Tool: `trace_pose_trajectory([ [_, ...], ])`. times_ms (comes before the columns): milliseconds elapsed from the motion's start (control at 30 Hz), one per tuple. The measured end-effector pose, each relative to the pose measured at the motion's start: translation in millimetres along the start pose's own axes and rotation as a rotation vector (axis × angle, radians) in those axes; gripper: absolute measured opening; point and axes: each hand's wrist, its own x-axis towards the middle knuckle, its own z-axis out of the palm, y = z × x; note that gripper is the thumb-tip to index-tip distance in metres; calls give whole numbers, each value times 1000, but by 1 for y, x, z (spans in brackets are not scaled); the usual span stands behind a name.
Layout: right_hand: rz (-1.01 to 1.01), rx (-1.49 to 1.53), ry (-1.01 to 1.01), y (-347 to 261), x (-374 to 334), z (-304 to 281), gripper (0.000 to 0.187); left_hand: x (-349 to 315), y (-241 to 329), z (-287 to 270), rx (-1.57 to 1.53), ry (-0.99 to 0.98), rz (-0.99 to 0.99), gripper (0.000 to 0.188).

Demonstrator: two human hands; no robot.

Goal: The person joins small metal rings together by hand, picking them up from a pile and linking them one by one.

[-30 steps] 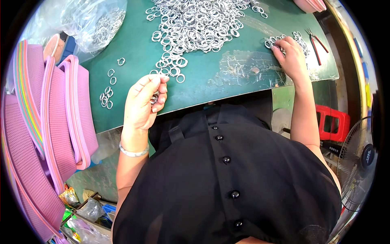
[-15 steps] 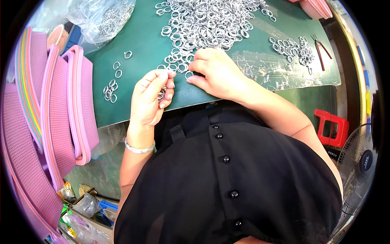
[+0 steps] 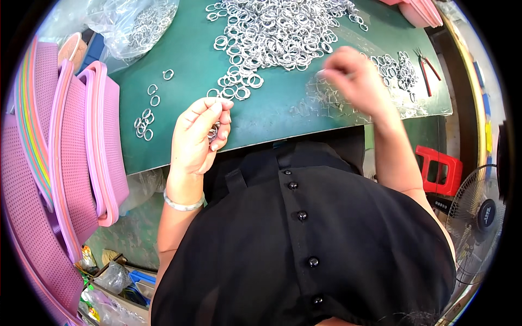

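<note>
My left hand is closed above the near edge of the green table, with metal rings curled in its fingers and palm. Its thumb and index tip press together; whether they pinch another ring is hidden. My right hand hovers over the table's right part, smeared by motion, so its fingers cannot be read. Beyond my hands spreads a big heap of silver split rings, trailing toward my left fingertips. To the right of my right hand lies a smaller group of rings with fittings.
Red-handled pliers lie at the table's right end. A few loose rings sit at left, near a clear bag of rings. Stacked pink baskets stand along the left edge. A red stool and a fan are at right.
My right hand has left the near end of the ring heap and swung right, toward the smaller group. My left hand stays nearly in place, still holding its rings.
</note>
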Motion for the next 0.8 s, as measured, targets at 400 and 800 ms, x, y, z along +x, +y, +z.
trace_pose_trajectory([
  [400, 24, -264, 104, 28, -3, -14, 14, 7, 3, -2, -283, -40, -66, 21],
  [800, -271, -177, -99, -36, 21, 68, 15, 5, 2, 2, -231, -62, -83, 19],
])
